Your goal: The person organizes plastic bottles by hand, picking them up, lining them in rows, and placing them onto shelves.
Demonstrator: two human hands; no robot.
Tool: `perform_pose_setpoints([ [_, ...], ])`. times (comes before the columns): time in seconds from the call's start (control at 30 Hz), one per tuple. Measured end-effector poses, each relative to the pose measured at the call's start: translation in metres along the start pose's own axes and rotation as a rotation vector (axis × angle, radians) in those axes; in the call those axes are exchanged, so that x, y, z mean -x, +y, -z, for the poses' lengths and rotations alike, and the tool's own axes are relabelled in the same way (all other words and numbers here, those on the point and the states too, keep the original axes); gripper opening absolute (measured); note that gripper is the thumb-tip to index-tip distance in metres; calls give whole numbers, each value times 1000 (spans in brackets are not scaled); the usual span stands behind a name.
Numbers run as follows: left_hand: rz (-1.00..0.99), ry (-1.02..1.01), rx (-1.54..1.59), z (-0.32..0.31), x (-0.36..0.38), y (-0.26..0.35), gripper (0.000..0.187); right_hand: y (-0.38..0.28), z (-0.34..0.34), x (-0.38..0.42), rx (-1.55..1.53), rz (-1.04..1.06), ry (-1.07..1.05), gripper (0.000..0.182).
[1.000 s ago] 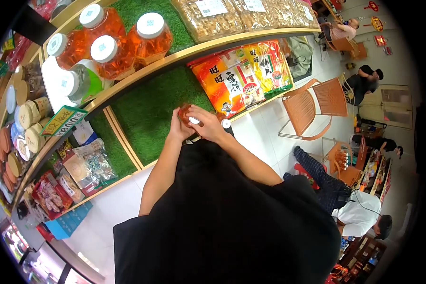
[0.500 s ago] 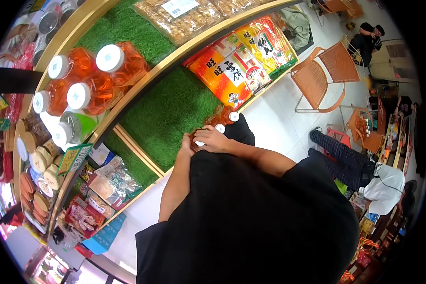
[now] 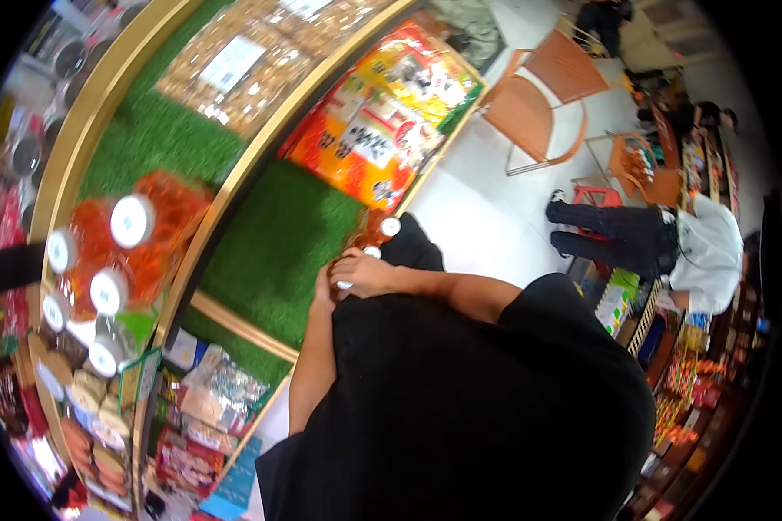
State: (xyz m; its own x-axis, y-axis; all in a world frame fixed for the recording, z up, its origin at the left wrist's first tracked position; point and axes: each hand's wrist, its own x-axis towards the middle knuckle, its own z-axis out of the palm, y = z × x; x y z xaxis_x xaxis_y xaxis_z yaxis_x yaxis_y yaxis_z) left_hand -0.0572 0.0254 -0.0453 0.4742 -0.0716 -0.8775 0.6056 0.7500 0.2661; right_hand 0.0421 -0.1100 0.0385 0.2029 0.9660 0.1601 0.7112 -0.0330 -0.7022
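My left hand (image 3: 323, 291) and my right hand (image 3: 363, 272) meet at the front edge of the lower green shelf (image 3: 269, 252). Between them is a small bottle of orange-red liquid, its white cap (image 3: 344, 285) showing below my right fingers. Both hands are closed around it; the left fingers are partly hidden. Just beyond my right hand, a second bottle's white cap (image 3: 372, 252) shows, close to another small orange-red bottle (image 3: 375, 224). These stand in a row along the shelf edge, beside the red and yellow snack bags (image 3: 356, 139).
On the upper shelf stand larger orange-red bottles (image 3: 152, 252) with white caps and bagged brown snacks (image 3: 226, 65). A wooden divider (image 3: 243, 326) separates packaged goods at left. Rattan chairs (image 3: 530, 113) and a person in a white shirt (image 3: 704, 252) are at right.
The view has tilted and shifted, so the shelves appear further left and lower. My hands stay together on the bottle at the shelf edge, with little movement relative to it.
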Motion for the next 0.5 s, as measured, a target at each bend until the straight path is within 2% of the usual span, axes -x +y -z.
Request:
perform_pose_setpoints([
  [0.03,22,37,-59,-4,7,4,40,-2,3,-1,58,-36,-32,34],
  [0.07,23,-10,-53,8,-8,-4,42,-6,4,-2,111,-70,-66,38],
  [0.1,33,5,-55,10,-11,-7,45,-2,-1,0,181,-84,-111,48],
  [0.13,28,48,-68,4,-6,-7,48,-8,1,-1,269,-175,-186,54],
  [0.2,34,19,-23,3,-13,-8,50,-13,12,-2,431,-208,-251,57],
  [0.37,60,16,68,-5,-16,-3,52,5,4,9,548,-311,-290,50],
  [0.5,92,27,152,-6,-24,-5,53,14,10,-1,524,-381,-343,50],
])
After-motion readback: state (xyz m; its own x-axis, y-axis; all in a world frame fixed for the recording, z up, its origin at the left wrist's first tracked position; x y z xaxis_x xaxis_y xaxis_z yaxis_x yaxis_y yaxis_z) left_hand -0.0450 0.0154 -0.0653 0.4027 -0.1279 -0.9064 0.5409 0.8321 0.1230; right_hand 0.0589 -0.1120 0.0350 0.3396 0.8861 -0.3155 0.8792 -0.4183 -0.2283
